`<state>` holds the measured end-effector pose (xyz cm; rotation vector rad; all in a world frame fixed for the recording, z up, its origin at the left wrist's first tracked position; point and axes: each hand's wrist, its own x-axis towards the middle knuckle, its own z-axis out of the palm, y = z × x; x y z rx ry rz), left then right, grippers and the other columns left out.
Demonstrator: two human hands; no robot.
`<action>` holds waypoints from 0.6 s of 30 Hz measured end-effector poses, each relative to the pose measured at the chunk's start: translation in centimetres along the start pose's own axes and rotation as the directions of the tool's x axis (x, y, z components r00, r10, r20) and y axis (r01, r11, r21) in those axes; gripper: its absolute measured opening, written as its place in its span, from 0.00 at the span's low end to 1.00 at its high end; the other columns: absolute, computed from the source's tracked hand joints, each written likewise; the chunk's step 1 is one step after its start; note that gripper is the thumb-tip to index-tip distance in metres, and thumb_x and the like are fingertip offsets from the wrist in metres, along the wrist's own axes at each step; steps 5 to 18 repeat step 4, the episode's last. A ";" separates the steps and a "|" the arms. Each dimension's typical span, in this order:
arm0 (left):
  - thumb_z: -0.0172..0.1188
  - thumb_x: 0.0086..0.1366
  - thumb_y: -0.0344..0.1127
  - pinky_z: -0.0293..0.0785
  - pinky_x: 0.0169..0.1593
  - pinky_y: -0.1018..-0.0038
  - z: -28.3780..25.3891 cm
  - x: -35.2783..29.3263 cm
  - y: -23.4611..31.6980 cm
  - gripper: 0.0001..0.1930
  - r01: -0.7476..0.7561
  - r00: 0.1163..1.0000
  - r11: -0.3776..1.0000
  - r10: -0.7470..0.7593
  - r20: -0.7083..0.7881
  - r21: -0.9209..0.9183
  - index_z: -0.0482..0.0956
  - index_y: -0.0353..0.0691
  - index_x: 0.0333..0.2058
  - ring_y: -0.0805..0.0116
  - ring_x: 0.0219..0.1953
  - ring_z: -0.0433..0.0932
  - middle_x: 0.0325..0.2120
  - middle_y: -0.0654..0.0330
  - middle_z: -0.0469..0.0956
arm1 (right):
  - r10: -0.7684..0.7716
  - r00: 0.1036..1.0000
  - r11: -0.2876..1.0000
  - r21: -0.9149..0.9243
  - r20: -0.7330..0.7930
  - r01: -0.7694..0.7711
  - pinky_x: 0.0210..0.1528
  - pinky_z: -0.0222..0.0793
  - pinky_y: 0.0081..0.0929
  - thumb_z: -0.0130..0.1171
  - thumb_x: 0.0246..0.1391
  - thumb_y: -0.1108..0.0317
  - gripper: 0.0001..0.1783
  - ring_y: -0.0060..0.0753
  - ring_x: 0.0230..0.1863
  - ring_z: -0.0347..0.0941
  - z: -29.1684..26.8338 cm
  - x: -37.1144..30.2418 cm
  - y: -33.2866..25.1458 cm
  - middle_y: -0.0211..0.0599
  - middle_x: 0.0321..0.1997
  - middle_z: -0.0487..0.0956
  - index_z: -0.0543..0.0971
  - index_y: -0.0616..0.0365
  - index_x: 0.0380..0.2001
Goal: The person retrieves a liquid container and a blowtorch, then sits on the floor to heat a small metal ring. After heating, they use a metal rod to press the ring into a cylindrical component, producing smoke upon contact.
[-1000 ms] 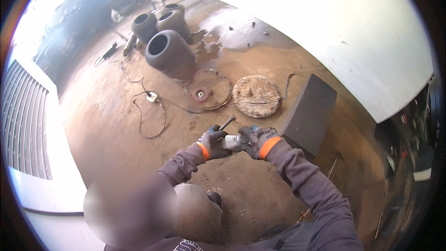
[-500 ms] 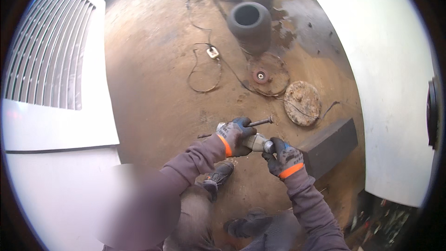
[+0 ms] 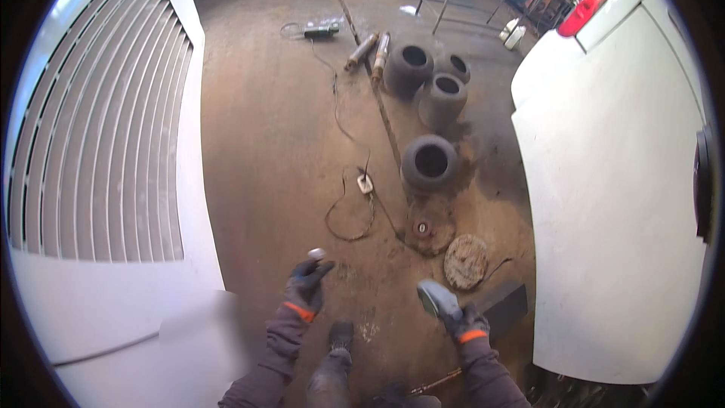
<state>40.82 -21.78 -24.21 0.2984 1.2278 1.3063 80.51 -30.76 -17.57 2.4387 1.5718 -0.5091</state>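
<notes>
Both my hands wear dark grey gloves with orange cuffs. At the fingertips of my left hand (image 3: 306,285), low and left of centre, is a small whitish round piece (image 3: 316,255) that looks like a cap; the fingers close around it. Farther right, my right hand (image 3: 470,323) grips the narrow end of a pale grey, bottle-shaped thing (image 3: 438,296). Its wide end tilts up and to the left, with a greenish face showing. The two hands are well apart. Below, near my legs, a thin brownish rod (image 3: 436,382) can be made out.
A rusty round plate (image 3: 465,262) and a dark block (image 3: 504,301) lie beyond my right hand. Farther off stand several dark hollow cylinders (image 3: 420,175). A cable with a white box (image 3: 365,184) crosses the floor. White panels flank both sides, the left one slatted (image 3: 98,143).
My hands have separated, left hand leftward. The bolt-like bar is no longer in my left hand. The grey thing now sits in my right hand alone. The view has tilted up, showing more floor.
</notes>
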 end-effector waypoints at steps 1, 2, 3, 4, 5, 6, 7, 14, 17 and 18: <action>0.66 0.63 0.30 0.71 0.38 0.75 -2.3 2.1 1.4 0.12 -0.012 1.000 0.997 0.013 -0.018 0.082 0.80 0.32 0.44 0.74 0.33 0.72 0.29 0.67 0.74 | 0.009 1.000 0.999 -0.051 -0.030 -0.010 0.47 0.73 0.50 0.64 0.45 0.43 0.27 0.61 0.44 0.78 -0.2 -0.2 1.4 0.56 0.40 0.82 0.80 0.55 0.40; 0.65 0.63 0.28 0.72 0.40 0.75 -4.6 3.9 3.3 0.12 -0.020 0.999 0.986 0.028 -0.044 0.167 0.80 0.31 0.45 0.72 0.34 0.75 0.30 0.65 0.76 | 0.038 0.999 0.999 -0.008 0.017 -0.038 0.50 0.72 0.48 0.65 0.44 0.43 0.31 0.59 0.47 0.78 -0.9 -0.6 2.1 0.56 0.43 0.81 0.79 0.53 0.46; 0.65 0.63 0.28 0.72 0.43 0.75 -5.5 5.3 5.9 0.12 -0.146 0.989 0.957 0.150 0.005 0.249 0.80 0.32 0.45 0.71 0.36 0.76 0.32 0.63 0.77 | 0.068 0.995 0.997 0.037 0.067 -0.070 0.53 0.72 0.47 0.66 0.43 0.42 0.35 0.57 0.50 0.78 -1.7 -1.3 2.5 0.56 0.46 0.81 0.78 0.52 0.51; 0.64 0.64 0.27 0.72 0.46 0.75 -5.8 6.0 9.1 0.12 -0.275 0.961 0.905 0.267 0.068 0.325 0.80 0.32 0.45 0.70 0.38 0.77 0.33 0.61 0.78 | 0.074 0.996 0.996 0.043 0.058 -0.077 0.53 0.72 0.47 0.66 0.43 0.42 0.35 0.57 0.50 0.78 -2.6 -0.7 1.1 0.56 0.46 0.81 0.78 0.52 0.51; 0.64 0.64 0.27 0.72 0.46 0.75 -5.8 6.0 9.1 0.12 -0.275 0.961 0.905 0.267 0.068 0.325 0.80 0.32 0.45 0.70 0.38 0.77 0.33 0.61 0.78 | 0.074 0.996 0.996 0.043 0.058 -0.077 0.53 0.72 0.47 0.66 0.43 0.42 0.35 0.57 0.50 0.78 -2.6 -0.7 1.1 0.56 0.46 0.81 0.78 0.52 0.51; 0.64 0.64 0.27 0.72 0.46 0.75 -5.8 6.0 9.1 0.12 -0.275 0.961 0.905 0.267 0.068 0.325 0.80 0.32 0.45 0.70 0.38 0.77 0.33 0.61 0.78 | 0.074 0.996 0.996 0.043 0.058 -0.077 0.53 0.72 0.47 0.66 0.43 0.42 0.35 0.57 0.50 0.78 -2.6 -0.7 1.1 0.56 0.46 0.81 0.78 0.52 0.51; 0.64 0.64 0.27 0.72 0.46 0.75 -5.8 6.0 9.1 0.12 -0.275 0.961 0.905 0.267 0.068 0.325 0.80 0.32 0.45 0.70 0.38 0.77 0.33 0.61 0.78 | 0.074 0.996 0.996 0.043 0.058 -0.077 0.53 0.72 0.47 0.66 0.43 0.42 0.35 0.57 0.50 0.78 -2.6 -0.7 1.1 0.56 0.46 0.81 0.78 0.52 0.51; 0.64 0.64 0.27 0.72 0.46 0.75 -5.8 6.0 9.1 0.12 -0.275 0.961 0.905 0.267 0.068 0.325 0.80 0.32 0.45 0.70 0.38 0.77 0.33 0.61 0.78 | 0.074 0.996 0.996 0.043 0.058 -0.077 0.53 0.72 0.47 0.66 0.43 0.42 0.35 0.57 0.50 0.78 -2.6 -0.7 1.1 0.56 0.46 0.81 0.78 0.52 0.51; 0.64 0.64 0.27 0.72 0.46 0.75 -5.8 6.0 9.1 0.12 -0.275 0.961 0.905 0.267 0.068 0.325 0.80 0.32 0.45 0.70 0.38 0.77 0.33 0.61 0.78 | 0.074 0.996 0.996 0.043 0.058 -0.077 0.53 0.72 0.47 0.66 0.43 0.42 0.35 0.57 0.50 0.78 -2.6 -0.7 1.1 0.56 0.46 0.81 0.78 0.52 0.51; 0.64 0.64 0.27 0.72 0.46 0.75 -5.8 6.0 9.1 0.12 -0.275 0.961 0.905 0.267 0.068 0.325 0.80 0.32 0.45 0.70 0.38 0.77 0.33 0.61 0.78 | 0.074 0.996 0.996 0.043 0.058 -0.077 0.53 0.72 0.47 0.66 0.43 0.42 0.35 0.57 0.50 0.78 -2.6 -0.7 1.1 0.56 0.46 0.81 0.78 0.52 0.51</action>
